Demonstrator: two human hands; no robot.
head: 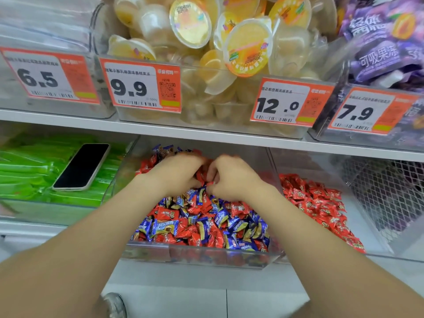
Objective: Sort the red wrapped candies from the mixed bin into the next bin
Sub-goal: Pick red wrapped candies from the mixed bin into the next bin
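Observation:
The clear mixed bin on the lower shelf holds a heap of red wrapped candies and blue wrapped candies. Both my hands reach deep into it, side by side. My left hand has its fingers curled down round red candies near the back of the heap. My right hand also has curled fingers, pinching red candies right beside the left. The bin to the right holds only red wrapped candies.
A black phone lies on green packets in the bin to the left. A wire mesh basket stands at far right. The shelf above carries jelly cups, purple pouches and price tags, overhanging the bins.

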